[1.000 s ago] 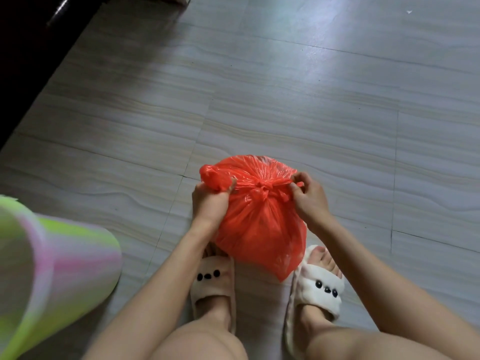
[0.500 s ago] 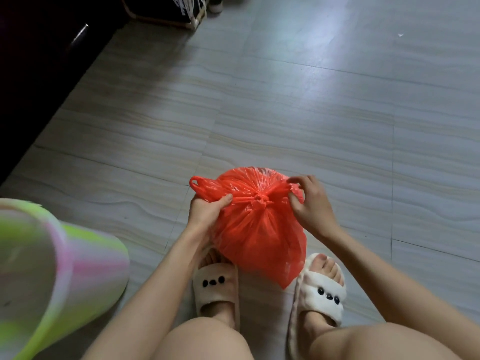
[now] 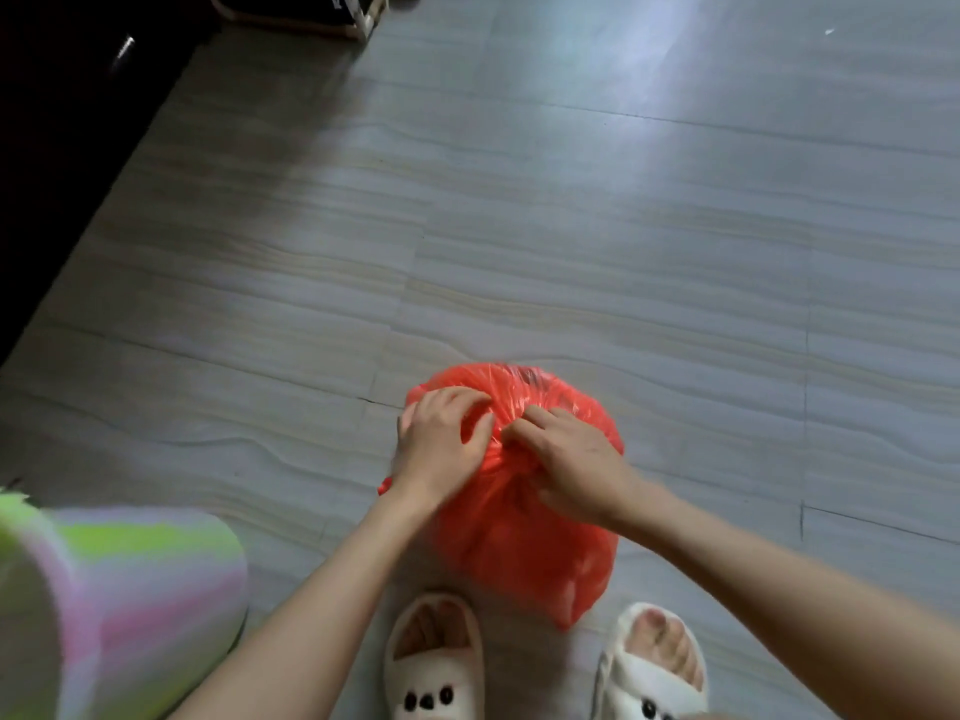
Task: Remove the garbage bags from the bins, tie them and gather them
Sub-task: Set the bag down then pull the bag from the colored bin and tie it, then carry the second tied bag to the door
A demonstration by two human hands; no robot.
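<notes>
A full red garbage bag [image 3: 524,543] stands on the tiled floor just in front of my feet. Both hands sit close together on its gathered top. My left hand [image 3: 441,444] grips the plastic on the left side of the knot, fingers curled over it. On the right side my right hand [image 3: 569,462] pinches the twisted neck. The knot itself is mostly hidden under my fingers. A striped bin [image 3: 119,610] in green, pink and white lies tipped on its side at the lower left.
My feet in white slippers [image 3: 434,662] stand right behind the bag. A dark piece of furniture [image 3: 67,111] runs along the left edge. A wooden-framed object [image 3: 311,15] sits at the top. Grey tiled floor [image 3: 623,226] stretches beyond the bag.
Both hands moved inward from the bag's two pulled-out ends to meet over the knot at the top. The red ear at the left is no longer stretched out.
</notes>
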